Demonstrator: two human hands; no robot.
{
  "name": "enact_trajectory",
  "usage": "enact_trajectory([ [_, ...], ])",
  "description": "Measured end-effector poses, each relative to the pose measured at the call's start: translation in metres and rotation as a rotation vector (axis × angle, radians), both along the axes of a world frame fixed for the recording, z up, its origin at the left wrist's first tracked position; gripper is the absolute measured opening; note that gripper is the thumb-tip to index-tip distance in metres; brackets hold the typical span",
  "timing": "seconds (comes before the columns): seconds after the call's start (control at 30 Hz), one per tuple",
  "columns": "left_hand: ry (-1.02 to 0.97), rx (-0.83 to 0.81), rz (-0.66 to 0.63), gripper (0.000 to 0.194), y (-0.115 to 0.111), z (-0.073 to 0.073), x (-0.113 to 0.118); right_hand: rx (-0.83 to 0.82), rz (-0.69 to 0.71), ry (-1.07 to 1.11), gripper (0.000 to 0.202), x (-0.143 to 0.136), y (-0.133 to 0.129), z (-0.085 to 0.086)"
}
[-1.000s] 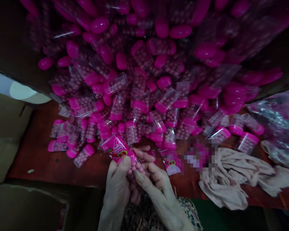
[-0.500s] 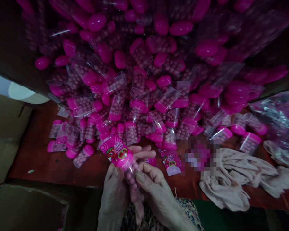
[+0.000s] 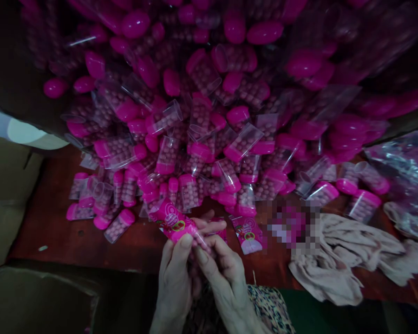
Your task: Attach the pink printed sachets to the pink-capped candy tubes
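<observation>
Between my hands is a clear candy jar [image 3: 201, 242] of small pink balls, tilted, with a printed pink wrapper sleeve [image 3: 174, 221] over its far end. My left hand [image 3: 176, 273] closes on it from the left, thumb pressed on the wrapper. From the right, my right hand [image 3: 228, 273] grips the jar's clear near part between thumb and fingers. The lower end of the jar is hidden by my fingers. Just right of my right fingers lies a flat pink printed wrapper [image 3: 249, 235]. Another wrapper [image 3: 220, 228] is partly covered by those fingers.
A big heap of pink-capped candy jars [image 3: 198, 157] covers the back of the red-brown table [image 3: 125, 253]. On the right are a crumpled beige cloth [image 3: 334, 264] and clear plastic bags [image 3: 404, 162]. A cardboard box [image 3: 38, 297] stands at the lower left.
Both hands have shifted slightly right with the jar. My left thumb has moved up onto the wrapper, which now covers more of the jar.
</observation>
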State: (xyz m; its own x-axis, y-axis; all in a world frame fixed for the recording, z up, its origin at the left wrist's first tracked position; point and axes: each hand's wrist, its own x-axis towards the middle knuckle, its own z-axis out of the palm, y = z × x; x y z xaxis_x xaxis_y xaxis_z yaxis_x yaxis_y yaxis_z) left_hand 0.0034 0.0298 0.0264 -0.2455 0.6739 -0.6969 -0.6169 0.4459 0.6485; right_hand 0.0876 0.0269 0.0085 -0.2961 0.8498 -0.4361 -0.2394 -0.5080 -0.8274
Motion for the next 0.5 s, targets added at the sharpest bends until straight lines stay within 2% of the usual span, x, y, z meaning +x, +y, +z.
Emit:
enact_trajectory([
  [0.17,-0.021,0.094,-0.005,0.045,0.006,-0.001,-0.018,-0.192,0.062,0.235,0.029,-0.004,0.006,-0.008],
  [0.27,0.022,0.097,0.012,0.039,0.007,0.000,-0.022,-0.213,0.122,0.245,0.029,-0.003,0.009,-0.011],
  [0.37,0.071,0.072,0.059,0.037,0.006,0.002,-0.018,-0.127,0.188,0.140,0.030,0.000,0.008,-0.010],
  [0.5,0.108,0.047,0.189,0.030,0.006,0.003,-0.008,0.108,0.202,-0.203,0.025,0.003,0.001,-0.006],
])
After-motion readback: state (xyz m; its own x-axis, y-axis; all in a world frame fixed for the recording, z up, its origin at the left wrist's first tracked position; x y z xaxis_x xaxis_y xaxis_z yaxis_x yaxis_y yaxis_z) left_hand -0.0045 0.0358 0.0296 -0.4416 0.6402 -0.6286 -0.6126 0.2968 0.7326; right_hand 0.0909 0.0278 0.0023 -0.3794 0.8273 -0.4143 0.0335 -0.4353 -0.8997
